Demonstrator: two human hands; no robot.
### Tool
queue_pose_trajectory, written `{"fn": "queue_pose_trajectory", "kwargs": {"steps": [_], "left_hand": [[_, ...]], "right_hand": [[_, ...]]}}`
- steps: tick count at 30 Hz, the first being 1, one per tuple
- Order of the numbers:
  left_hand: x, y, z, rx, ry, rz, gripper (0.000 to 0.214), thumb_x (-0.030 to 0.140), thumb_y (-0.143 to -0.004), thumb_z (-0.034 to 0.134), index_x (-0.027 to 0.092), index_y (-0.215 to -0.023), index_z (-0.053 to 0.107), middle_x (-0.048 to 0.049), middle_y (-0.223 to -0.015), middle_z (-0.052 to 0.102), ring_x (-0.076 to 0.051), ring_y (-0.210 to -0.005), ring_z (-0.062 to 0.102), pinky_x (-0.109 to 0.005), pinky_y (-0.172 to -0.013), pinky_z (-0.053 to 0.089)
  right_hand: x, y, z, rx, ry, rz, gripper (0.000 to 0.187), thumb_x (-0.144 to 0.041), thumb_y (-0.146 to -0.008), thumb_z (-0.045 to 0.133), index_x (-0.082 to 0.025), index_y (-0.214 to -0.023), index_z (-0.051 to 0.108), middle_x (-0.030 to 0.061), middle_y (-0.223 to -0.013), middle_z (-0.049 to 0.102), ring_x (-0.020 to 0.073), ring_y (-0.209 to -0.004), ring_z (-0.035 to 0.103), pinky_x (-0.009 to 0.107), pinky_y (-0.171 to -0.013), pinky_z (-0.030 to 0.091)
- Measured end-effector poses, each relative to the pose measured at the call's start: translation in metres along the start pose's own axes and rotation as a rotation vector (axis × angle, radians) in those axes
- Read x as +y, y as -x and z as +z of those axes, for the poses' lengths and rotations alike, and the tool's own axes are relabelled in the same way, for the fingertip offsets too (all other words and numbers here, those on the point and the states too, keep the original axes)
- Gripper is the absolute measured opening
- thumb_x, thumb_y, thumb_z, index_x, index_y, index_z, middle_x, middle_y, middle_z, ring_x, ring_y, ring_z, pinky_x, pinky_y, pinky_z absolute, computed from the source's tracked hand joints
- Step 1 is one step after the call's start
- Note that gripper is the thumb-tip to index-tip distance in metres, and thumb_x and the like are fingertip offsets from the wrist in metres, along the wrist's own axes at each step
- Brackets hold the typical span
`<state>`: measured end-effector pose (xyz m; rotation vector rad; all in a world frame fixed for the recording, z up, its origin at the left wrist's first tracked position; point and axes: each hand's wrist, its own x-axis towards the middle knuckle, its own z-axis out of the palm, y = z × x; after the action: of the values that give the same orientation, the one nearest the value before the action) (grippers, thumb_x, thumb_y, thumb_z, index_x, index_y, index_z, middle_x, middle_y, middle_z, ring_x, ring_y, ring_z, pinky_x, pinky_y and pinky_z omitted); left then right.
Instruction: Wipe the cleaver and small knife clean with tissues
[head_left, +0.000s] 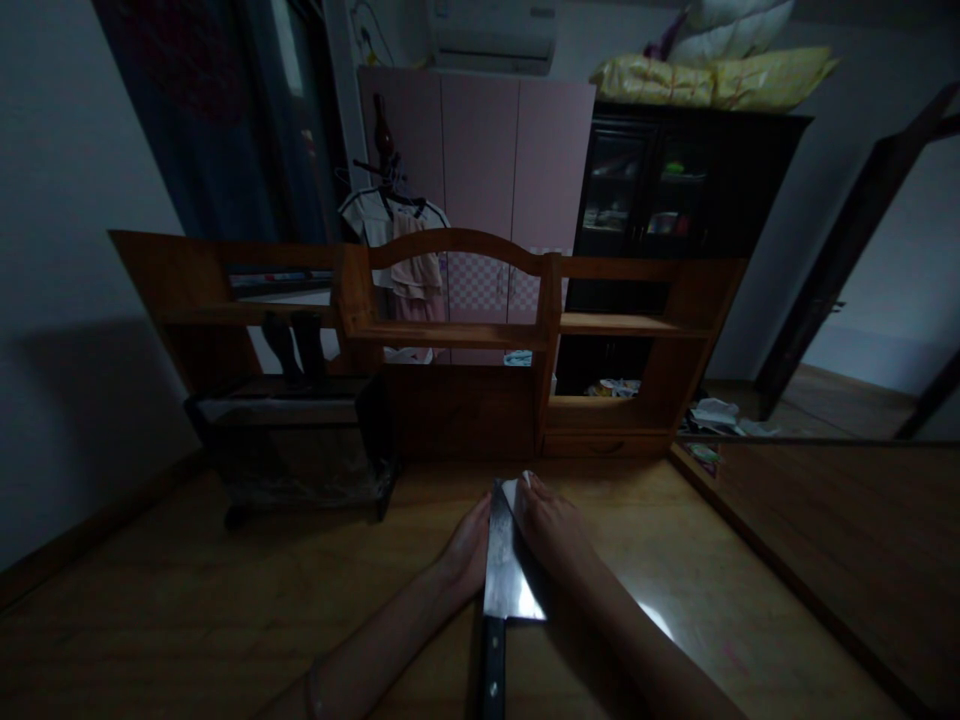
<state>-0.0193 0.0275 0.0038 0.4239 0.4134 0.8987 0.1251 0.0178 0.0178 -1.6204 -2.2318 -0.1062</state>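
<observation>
Over the wooden tabletop (187, 600): cleaver (506, 575) between both hands

Head view, sole view. You have the cleaver with its handle (493, 665) toward you and its blade pointing away. Your left hand (466, 550) lies along the blade's left side, apparently the spine; its fingers are partly hidden, so whether they grip or merely steady cannot be told. Your right hand (551, 520) has curled fingers pinching a white piece (511, 492), cloth or paper unclear, at the blade's far end. For sound wiping, in this report's judgement: brace the spine firmly, fold the white piece thick, press flat on the face, and stroke outward from the spine. Finding: your right fingers sit just beside the apparent cutting edge.
</observation>
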Motion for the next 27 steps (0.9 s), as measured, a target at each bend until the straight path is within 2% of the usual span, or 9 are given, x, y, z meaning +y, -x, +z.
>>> {"fn": "queue_pose_trajectory", "kwargs": {"steps": [6, 12, 18, 27], "left_hand": [[-0.001, 0.000, -0.002, 0.024, -0.028, 0.001, 0.028, 0.032, -0.094, 0.048, 0.011, -0.095, 0.068, -0.0077, -0.084, 0.073, -0.020, -0.077, 0.068, -0.032, -0.086, 0.048], [-0.001, 0.000, -0.001, 0.043, 0.010, -0.009, 0.027, 0.027, -0.093, 0.048, 0.010, -0.099, 0.067, -0.0094, -0.091, 0.074, -0.019, -0.084, 0.069, -0.030, -0.091, 0.046], [-0.001, 0.001, 0.001, 0.077, -0.003, -0.066, 0.023, 0.026, -0.090, 0.050, 0.010, -0.089, 0.066, -0.0073, -0.076, 0.073, -0.018, -0.068, 0.068, -0.029, -0.081, 0.049], [-0.002, -0.003, -0.006, 0.083, -0.031, -0.083, 0.022, 0.024, -0.088, 0.050, 0.008, -0.090, 0.065, -0.0105, -0.074, 0.073, -0.021, -0.069, 0.069, -0.030, -0.078, 0.050]], "right_hand": [[-0.007, 0.000, 0.000, 0.026, -0.049, -0.089, 0.049, -0.010, -0.090, 0.041, -0.005, -0.139, 0.046, 0.0198, -0.144, 0.047, 0.0233, -0.135, 0.044, 0.035, -0.112, 0.034], [-0.002, 0.000, 0.007, 0.034, -0.042, -0.110, 0.049, -0.011, -0.090, 0.041, -0.006, -0.138, 0.047, 0.0195, -0.143, 0.047, 0.0234, -0.135, 0.043, 0.035, -0.112, 0.035], [-0.005, 0.002, 0.001, 0.021, -0.029, -0.097, 0.050, -0.012, -0.090, 0.041, -0.004, -0.139, 0.045, 0.0201, -0.143, 0.048, 0.0240, -0.135, 0.043, 0.034, -0.111, 0.035], [-0.007, 0.003, -0.003, -0.008, -0.049, -0.073, 0.051, -0.015, -0.091, 0.040, -0.005, -0.141, 0.043, 0.0189, -0.146, 0.044, 0.0236, -0.137, 0.041, 0.035, -0.111, 0.035]]}}
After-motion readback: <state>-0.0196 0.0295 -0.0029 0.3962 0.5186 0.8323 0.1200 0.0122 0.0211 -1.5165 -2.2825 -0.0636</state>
